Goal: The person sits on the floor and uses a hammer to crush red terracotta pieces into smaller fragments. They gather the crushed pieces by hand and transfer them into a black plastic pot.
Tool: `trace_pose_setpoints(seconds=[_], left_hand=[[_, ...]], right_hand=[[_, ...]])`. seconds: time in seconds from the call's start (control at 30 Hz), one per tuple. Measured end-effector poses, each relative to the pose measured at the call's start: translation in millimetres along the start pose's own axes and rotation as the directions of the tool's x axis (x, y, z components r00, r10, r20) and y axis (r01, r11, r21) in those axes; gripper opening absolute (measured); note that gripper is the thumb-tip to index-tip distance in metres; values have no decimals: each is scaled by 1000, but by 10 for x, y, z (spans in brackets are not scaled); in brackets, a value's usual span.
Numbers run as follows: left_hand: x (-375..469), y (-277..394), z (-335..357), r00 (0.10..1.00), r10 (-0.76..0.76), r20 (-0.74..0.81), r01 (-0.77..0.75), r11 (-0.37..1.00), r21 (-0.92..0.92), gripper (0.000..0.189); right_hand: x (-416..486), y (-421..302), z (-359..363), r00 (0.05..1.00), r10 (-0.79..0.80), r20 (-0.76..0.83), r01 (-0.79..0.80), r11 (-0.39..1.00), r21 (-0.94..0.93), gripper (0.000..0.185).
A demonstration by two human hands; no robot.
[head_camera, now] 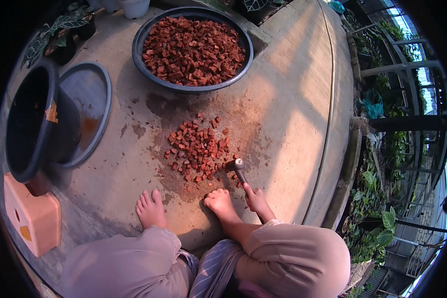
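My right hand (256, 201) grips the handle of a hammer (239, 169), thumb laid along the shaft. The hammer's metal head is raised at the right edge of a loose pile of reddish-brown chunks (199, 147), which look like broken brick. These small cube-like pieces lie scattered on a concrete floor (134, 171) in front of my bare feet. Beyond them stands a wide dark basin (136, 61) heaped with more red-brown chunks (193, 50). My left hand is out of view.
At left, a dark bucket (69, 115) stands by a round grey tray (102, 82) with brownish residue. A pink plastic stool (41, 219) is nearer me. Potted plants (63, 41) sit at the upper left. A hose (329, 97) crosses the floor at right, beside planted beds (368, 208).
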State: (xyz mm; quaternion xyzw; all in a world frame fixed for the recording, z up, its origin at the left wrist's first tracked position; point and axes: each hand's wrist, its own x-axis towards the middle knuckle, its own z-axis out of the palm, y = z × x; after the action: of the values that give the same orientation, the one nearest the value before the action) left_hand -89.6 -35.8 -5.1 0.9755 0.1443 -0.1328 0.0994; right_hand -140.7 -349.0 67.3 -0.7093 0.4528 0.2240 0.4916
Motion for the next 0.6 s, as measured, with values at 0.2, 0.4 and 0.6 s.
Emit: trace_pose_setpoints(seconds=[0.2,0.4,0.6], left_hand=[[-4,-7,10,1000,7,-5,-6,1000,20,55],[5,-9,18,1000,-13,0,13,1000,0,56],[4,-18,16,1000,-9,19,8,1000,9,57]], right_hand=[[-15,7,-53,994,4,106,-26,979,200,61],[51,10,100,985,-171,-12,167,973,-156,63],[97,-68,129,996,-92,14,93,987,-130,63]])
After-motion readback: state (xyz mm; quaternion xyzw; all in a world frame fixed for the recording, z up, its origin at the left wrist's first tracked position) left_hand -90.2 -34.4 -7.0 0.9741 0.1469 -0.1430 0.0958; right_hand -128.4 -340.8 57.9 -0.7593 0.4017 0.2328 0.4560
